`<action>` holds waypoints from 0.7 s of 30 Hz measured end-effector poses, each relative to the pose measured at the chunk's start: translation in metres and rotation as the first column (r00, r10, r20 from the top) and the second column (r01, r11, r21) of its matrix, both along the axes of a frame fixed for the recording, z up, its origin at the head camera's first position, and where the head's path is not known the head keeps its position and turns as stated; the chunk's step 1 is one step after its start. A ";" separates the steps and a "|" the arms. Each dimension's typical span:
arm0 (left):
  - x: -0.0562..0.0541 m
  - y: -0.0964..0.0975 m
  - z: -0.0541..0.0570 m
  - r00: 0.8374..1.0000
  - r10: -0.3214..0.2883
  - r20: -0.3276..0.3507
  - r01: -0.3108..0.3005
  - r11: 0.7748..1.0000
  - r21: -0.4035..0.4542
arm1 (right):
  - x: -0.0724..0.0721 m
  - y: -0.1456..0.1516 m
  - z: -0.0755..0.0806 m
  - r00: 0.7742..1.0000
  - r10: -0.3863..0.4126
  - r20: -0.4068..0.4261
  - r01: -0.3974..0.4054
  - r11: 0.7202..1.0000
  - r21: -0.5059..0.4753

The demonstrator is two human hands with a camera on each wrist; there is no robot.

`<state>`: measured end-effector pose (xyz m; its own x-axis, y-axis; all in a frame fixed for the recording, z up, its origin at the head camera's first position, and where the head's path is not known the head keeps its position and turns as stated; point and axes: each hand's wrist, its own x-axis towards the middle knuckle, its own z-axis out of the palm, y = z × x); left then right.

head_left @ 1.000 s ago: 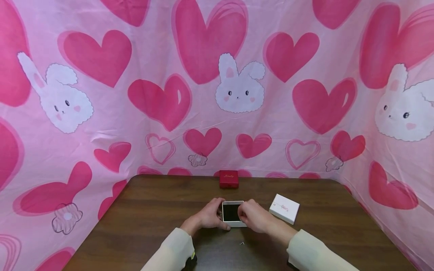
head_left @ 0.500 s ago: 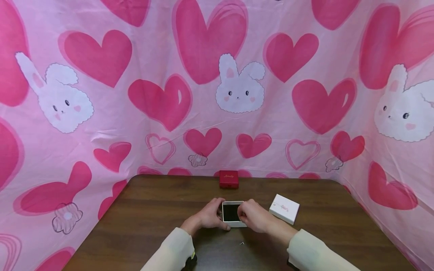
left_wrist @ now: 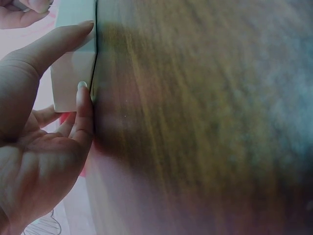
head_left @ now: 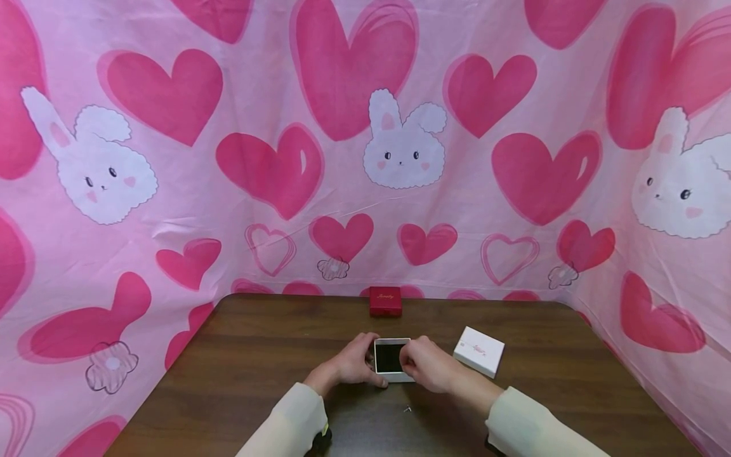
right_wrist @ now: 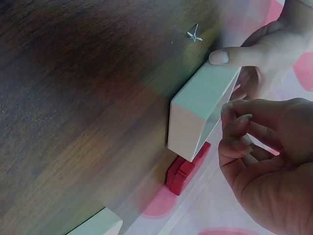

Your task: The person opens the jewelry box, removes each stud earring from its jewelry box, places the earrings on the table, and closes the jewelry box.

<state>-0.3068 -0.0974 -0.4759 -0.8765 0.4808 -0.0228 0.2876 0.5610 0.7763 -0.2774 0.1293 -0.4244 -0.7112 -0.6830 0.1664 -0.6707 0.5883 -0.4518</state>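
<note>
A small white box base [head_left: 394, 377] with a black pad [head_left: 388, 358] inside sits mid-table, its top uncovered. My left hand [head_left: 352, 360] grips its left end, thumb [left_wrist: 73, 35] on the front wall and fingers around the side. Over the right end of the box is my right hand [head_left: 429, 366], fingers curled and fingertips [right_wrist: 228, 111] at the opening. What those fingertips pinch, if anything, I cannot tell. Nearer me on the wood lies a tiny silver star-shaped piece [right_wrist: 194, 36] with a thin pin, small in the head view.
A white lid [head_left: 480, 351] with pink print lies right of the box, close to my right forearm. At the table's far edge stands a red box [head_left: 385, 301] with gold lettering. A pink cloth [head_left: 342, 190] with hearts and rabbits hangs around the brown table [head_left: 274, 355].
</note>
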 end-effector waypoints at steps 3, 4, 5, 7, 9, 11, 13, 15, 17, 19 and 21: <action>0.000 0.000 -0.001 1.000 0.002 -0.005 -0.002 1.000 -0.004 | 0.001 0.000 0.000 1.000 -0.002 0.002 0.002 1.000 -0.004; 0.000 0.000 -0.001 1.000 0.003 -0.005 -0.003 1.000 -0.006 | 0.001 0.001 0.000 1.000 -0.003 0.002 0.003 1.000 -0.006; 0.000 0.000 -0.001 1.000 0.004 -0.005 -0.004 1.000 -0.006 | 0.001 0.001 -0.001 1.000 -0.002 -0.001 0.002 1.000 -0.008; 0.000 0.000 -0.001 1.000 0.005 -0.004 -0.005 1.000 -0.005 | 0.002 0.002 -0.001 1.000 0.000 -0.010 0.000 1.000 -0.012; 0.000 0.000 -0.001 1.000 0.006 -0.006 -0.006 1.000 -0.004 | 0.003 0.002 -0.001 1.000 0.003 -0.029 -0.004 1.000 -0.013; 0.000 0.000 0.000 1.000 0.008 -0.006 -0.008 1.000 -0.006 | 0.004 0.003 -0.002 0.998 0.011 -0.055 -0.012 1.000 -0.012; 0.000 0.000 0.000 1.000 0.010 -0.007 -0.010 1.000 -0.010 | 0.005 0.004 -0.003 0.998 0.019 -0.066 -0.020 1.000 -0.014; 0.000 0.001 -0.001 1.000 0.012 -0.008 -0.012 1.000 -0.016 | 0.007 0.005 -0.004 0.996 0.032 -0.078 -0.034 0.999 -0.019; 0.001 0.001 0.000 1.000 0.012 -0.009 -0.012 1.000 -0.020 | 0.009 0.007 -0.004 0.996 0.042 -0.077 -0.044 0.999 -0.026; 0.000 0.001 0.000 1.000 0.009 -0.014 -0.009 1.000 -0.018 | 0.010 0.007 -0.005 0.996 0.047 -0.076 -0.049 0.998 -0.027; -0.001 0.001 0.000 1.000 0.008 -0.012 -0.008 1.000 -0.015 | 0.010 0.008 -0.006 0.996 0.047 -0.073 -0.049 0.998 -0.026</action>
